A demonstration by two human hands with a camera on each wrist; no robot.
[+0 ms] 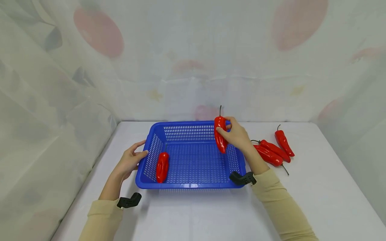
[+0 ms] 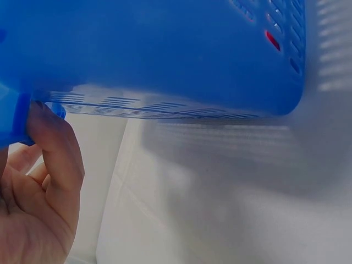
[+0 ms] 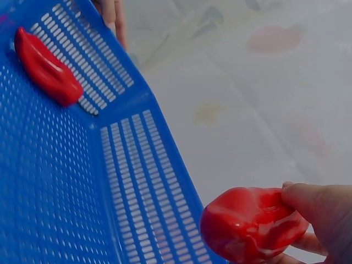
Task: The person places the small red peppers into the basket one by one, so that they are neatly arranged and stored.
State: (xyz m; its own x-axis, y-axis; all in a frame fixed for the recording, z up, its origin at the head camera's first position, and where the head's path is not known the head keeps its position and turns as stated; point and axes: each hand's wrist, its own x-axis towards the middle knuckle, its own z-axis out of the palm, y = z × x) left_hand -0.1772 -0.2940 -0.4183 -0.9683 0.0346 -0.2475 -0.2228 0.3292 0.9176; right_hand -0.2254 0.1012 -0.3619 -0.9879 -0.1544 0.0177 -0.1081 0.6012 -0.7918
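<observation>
A blue plastic basket (image 1: 196,185) with slotted walls stands on the white table. My left hand (image 1: 129,161) grips its left rim, thumb on top and fingers at the outer side; the left wrist view shows the fingers (image 2: 58,148) curled at the rim. Over the basket's back right corner, my right hand (image 1: 236,134) pinches a red pepper (image 1: 221,135) between thumb and fingers, its stem pointing up. In the right wrist view this held pepper (image 3: 247,225) appears close, beside the basket wall. Another red pepper (image 1: 162,167) lies inside the basket near the left wall.
Right of the basket, several red peppers (image 1: 272,155) lie on the white table (image 1: 319,194), one pepper (image 1: 284,143) slightly apart at the back. A patterned white curtain (image 1: 187,67) hangs behind the table, with more cloth on both sides.
</observation>
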